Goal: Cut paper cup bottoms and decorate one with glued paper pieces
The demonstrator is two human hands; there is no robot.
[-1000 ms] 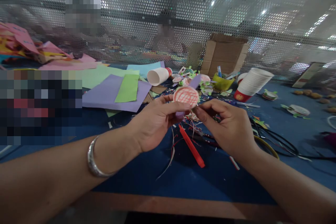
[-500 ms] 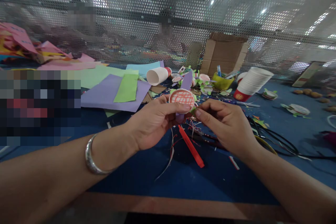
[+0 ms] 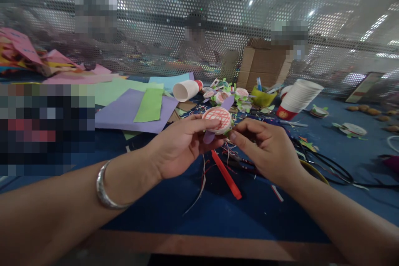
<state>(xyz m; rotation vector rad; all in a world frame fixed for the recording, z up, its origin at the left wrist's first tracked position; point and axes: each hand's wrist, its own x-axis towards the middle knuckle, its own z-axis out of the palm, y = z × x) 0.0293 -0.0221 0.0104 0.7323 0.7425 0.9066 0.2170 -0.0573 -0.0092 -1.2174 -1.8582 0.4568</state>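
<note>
A paper turtle [image 3: 222, 117], a round cup-bottom shell with red crosshatch lines, is held up over the middle of the table. My left hand [image 3: 177, 145], with a silver bangle at the wrist, is closed on it, thumb across the shell. A purple paper piece [image 3: 228, 103] sticks out at its top and another at its lower left. My right hand [image 3: 268, 147] pinches at the turtle's lower right edge, where a bit of green paper shows; its fingertips partly hide what they grip. Below both hands lies a red marker [image 3: 226, 174] among thread and paper scraps.
Purple [image 3: 124, 112] and green paper sheets lie at the left. Behind the hands are a tipped paper cup [image 3: 185, 90], several finished turtles [image 3: 241, 93], a yellow-green holder [image 3: 263, 97] and stacked cups [image 3: 301, 95]. Black cables [image 3: 330, 168] run at the right. A cardboard box [image 3: 262, 62] stands behind.
The turtle has turned clockwise in my left hand: its upper purple piece has swung right and the lower one left. My right hand stays at its edge.
</note>
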